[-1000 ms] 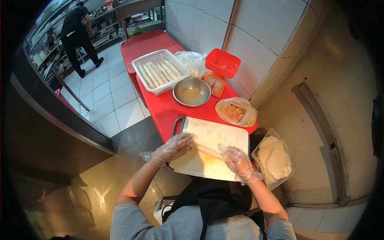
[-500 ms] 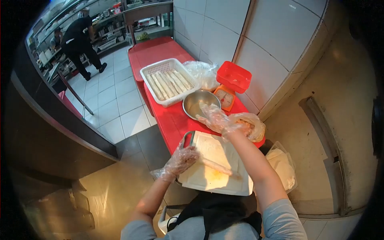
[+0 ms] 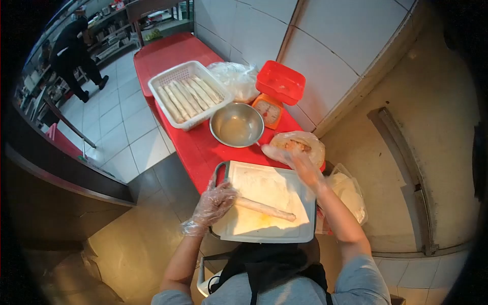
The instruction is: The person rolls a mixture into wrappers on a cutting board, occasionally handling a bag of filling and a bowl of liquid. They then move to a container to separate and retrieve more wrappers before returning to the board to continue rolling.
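A long pale spring roll [image 3: 267, 209] lies slanted across a thin wrapper sheet [image 3: 259, 185] on the white cutting board [image 3: 237, 233]. My left hand [image 3: 216, 202], in a clear plastic glove, has its fingers closed around the roll's left end. Above the board's upper right corner is my right hand [image 3: 297, 161], gloved too and blurred by motion, with its fingers stretched out to the left and nothing visible in them. It partly covers a plastic bag of orange-brown filling [image 3: 303, 145]. Just beyond stands a steel bowl [image 3: 237, 125] with some liquid in it.
A white basket [image 3: 168, 76] with several finished rolls stands on the red table [image 3: 175, 47]. Behind the bowl are a clear plastic bag [image 3: 236, 79], an orange scale [image 3: 268, 110] and a red tray [image 3: 281, 81]. A tiled wall borders the right. Another person [image 3: 73, 56] bends at shelves far left.
My right hand has come out of the steel bowl, moving right and back towards me. My left hand remains at the roll's end. The view has shifted a little.
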